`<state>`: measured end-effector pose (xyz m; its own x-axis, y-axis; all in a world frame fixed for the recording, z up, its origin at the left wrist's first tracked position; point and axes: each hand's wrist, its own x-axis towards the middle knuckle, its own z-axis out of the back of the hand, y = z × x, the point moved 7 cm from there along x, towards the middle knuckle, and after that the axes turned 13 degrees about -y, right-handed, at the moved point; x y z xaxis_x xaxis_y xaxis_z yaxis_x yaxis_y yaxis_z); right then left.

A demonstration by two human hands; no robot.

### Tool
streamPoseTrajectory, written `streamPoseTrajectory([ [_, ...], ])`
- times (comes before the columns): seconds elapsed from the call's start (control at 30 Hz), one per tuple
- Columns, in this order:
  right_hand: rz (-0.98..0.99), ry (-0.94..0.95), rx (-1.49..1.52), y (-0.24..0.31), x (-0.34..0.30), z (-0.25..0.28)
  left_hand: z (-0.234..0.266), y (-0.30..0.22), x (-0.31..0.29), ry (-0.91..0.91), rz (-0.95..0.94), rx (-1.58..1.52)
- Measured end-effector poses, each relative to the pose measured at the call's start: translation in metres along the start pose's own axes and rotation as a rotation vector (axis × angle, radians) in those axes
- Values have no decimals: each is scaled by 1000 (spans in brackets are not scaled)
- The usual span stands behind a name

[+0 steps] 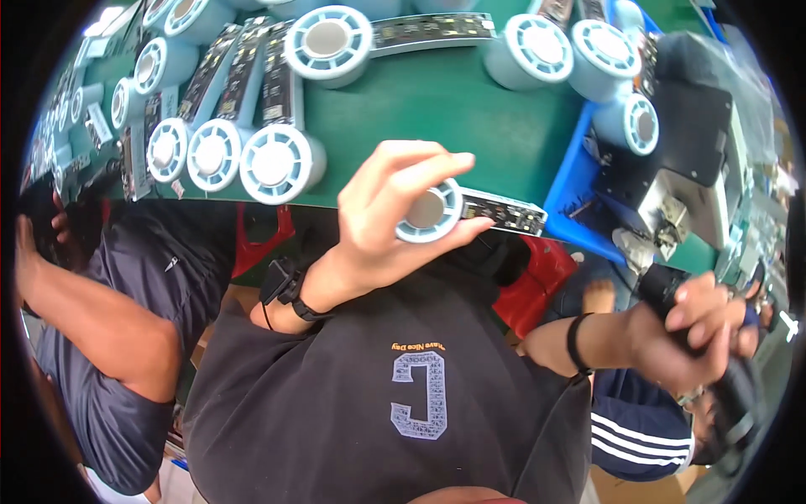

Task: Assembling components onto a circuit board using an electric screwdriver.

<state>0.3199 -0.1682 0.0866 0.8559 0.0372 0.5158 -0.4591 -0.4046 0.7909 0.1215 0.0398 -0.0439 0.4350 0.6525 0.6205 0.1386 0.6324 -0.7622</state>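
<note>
My left hand (374,206) curls round a light-blue round housing (428,214) with a spoked rim and a grey disc in its middle. A narrow strip with a dark circuit board (504,212) runs out from the housing to the right, along the table's near edge. Off to the right, my right hand (684,336) is closed round a black cylindrical tool (663,288) that looks like an electric screwdriver. Its upper end lies close to a small metal block (667,223) beside the blue tray. Motion blurs the right hand somewhat.
More light-blue housings with board strips (273,164) stand along the left and back of the green table (403,109). A blue tray (571,202) with small dark screws and a black machine (688,109) are at right. People sit at both sides; a red stool (537,286) shows below.
</note>
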Motion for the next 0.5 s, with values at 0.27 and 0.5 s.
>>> streamPoseTrajectory([
  [0.27,153,57,138,4,-81,-91,1,13,-1,22,-19,-80],
  [0.5,-88,193,-149,-3,-106,-121,0,13,-5,29,-5,-143],
])
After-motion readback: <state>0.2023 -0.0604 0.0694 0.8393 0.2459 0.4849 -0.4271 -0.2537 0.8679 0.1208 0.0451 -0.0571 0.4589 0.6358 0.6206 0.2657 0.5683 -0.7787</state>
